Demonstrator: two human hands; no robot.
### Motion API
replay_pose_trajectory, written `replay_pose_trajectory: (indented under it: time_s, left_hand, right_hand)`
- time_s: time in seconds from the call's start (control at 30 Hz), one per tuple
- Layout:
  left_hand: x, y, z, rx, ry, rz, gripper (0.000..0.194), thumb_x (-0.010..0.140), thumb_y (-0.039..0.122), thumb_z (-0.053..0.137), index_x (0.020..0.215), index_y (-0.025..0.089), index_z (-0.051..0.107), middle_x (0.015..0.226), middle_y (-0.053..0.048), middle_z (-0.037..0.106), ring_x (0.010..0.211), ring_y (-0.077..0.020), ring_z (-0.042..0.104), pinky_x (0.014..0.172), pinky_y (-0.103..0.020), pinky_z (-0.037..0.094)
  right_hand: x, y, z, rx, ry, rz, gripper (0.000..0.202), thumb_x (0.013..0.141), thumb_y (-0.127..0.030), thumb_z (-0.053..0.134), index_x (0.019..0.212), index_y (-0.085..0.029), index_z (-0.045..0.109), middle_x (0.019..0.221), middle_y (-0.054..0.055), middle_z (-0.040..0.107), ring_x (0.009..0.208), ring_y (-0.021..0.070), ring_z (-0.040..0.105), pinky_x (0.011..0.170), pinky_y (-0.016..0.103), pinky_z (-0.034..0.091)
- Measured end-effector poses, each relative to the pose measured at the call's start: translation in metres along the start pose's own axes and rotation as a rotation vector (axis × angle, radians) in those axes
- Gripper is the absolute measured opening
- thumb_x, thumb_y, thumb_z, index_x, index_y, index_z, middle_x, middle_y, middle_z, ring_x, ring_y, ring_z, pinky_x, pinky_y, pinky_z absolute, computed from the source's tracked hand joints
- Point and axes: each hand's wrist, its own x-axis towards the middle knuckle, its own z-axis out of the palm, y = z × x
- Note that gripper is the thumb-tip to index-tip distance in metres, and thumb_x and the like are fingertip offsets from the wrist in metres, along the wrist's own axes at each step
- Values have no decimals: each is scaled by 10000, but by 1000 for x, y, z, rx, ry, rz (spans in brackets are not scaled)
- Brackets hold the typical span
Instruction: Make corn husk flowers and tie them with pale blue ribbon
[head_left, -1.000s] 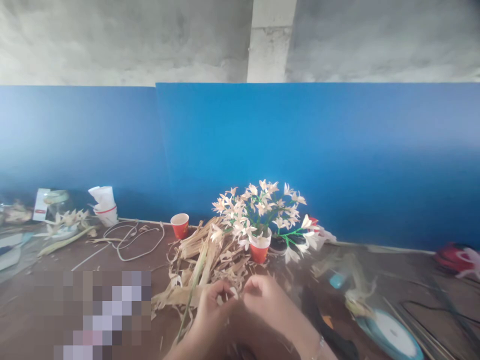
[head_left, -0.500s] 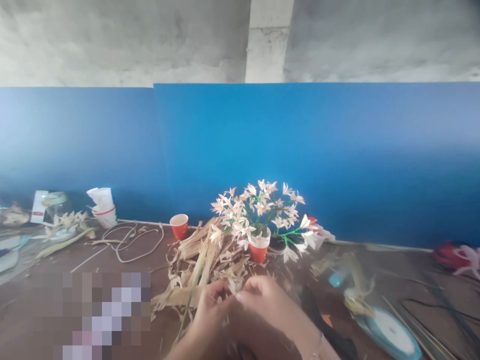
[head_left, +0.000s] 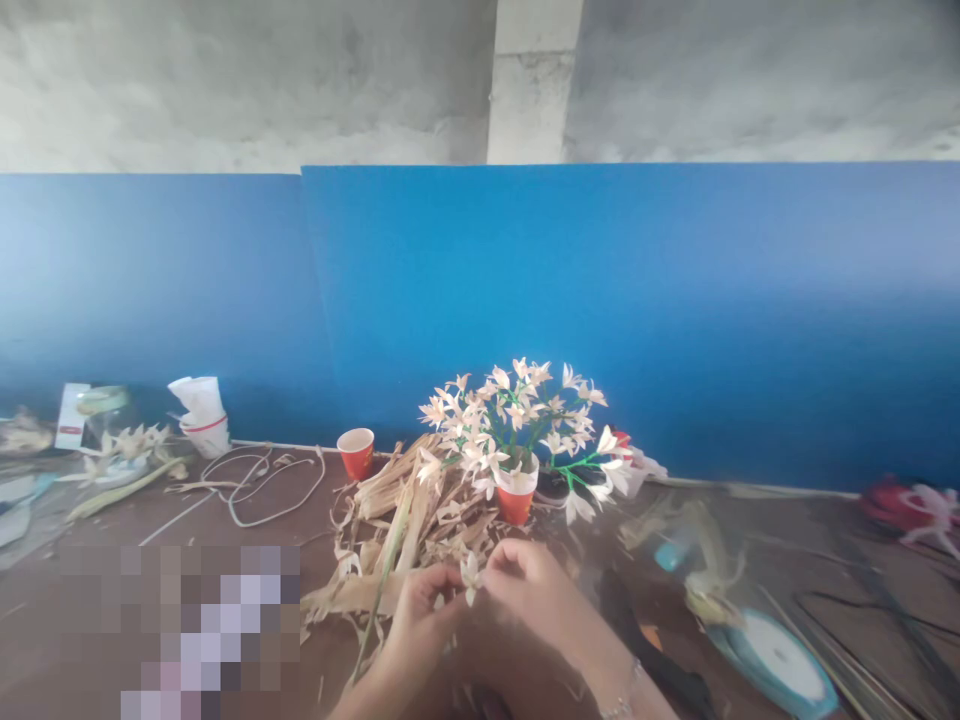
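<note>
A small pale flower (head_left: 470, 577) with pointed petals sits between my two hands, low in the middle of the head view. My left hand (head_left: 429, 608) is closed, thumb and fingers pinched at the flower's left side. From the right, my right hand (head_left: 529, 590) is closed too, its fingertips at the flower's edge. Just beyond stands a red and white paper cup (head_left: 517, 495) full of cream flowers (head_left: 517, 405) on green stems. A heap of dry husk strips (head_left: 420, 510) lies left of that cup, partly behind my left hand.
Another red paper cup (head_left: 355, 455) stands at the back, near a looped white cord (head_left: 281, 505). White cups (head_left: 204, 425) and more flowers (head_left: 135, 442) are at far left. A blue and white spool (head_left: 784, 660) lies at right. A blue panel (head_left: 600, 300) closes off the back.
The flower between my fingers has turned, so its petals now show more clearly. My right hand has shifted slightly up and right of it.
</note>
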Motion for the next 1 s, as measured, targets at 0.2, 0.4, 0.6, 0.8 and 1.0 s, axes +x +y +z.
replay_pose_trajectory:
  time_s: [0.2,0.4,0.6,0.8,1.0]
  left_hand:
    - [1,0,1,-47,5,0,214,591,327,727,629,134,643,551,2,576,559,-126,488,560,-223,396]
    - [2,1,1,-15,41,17,202,642,338,699,652,140,658,576,5,583,572,-121,475,561,-212,378]
    - [0,6,0,25,5,47,153,643,303,698,648,152,668,605,-1,604,583,-119,456,577,-215,370]
    - [-2,10,1,57,-92,161,97,683,252,661,651,161,658,668,-19,618,624,-133,480,613,-232,382]
    - [-3,11,-1,98,-106,176,50,682,203,645,650,171,624,715,-22,618,684,-154,499,668,-254,382]
  right_hand:
    - [0,-2,-1,25,3,10,145,707,-271,512,601,-173,508,512,-56,469,497,82,449,475,168,341]
    - [6,9,2,99,-5,-46,90,714,-238,522,742,-169,573,623,-31,564,536,86,496,522,178,391]
    - [3,7,3,144,0,-85,135,736,-262,524,771,-159,605,699,2,614,642,111,541,550,179,407]
    - [3,1,0,106,-4,75,155,709,-245,517,595,-152,564,516,-45,491,500,71,441,467,160,334]
    - [10,11,-2,183,-50,85,159,730,-281,520,670,-153,592,559,-38,525,522,72,452,489,167,332]
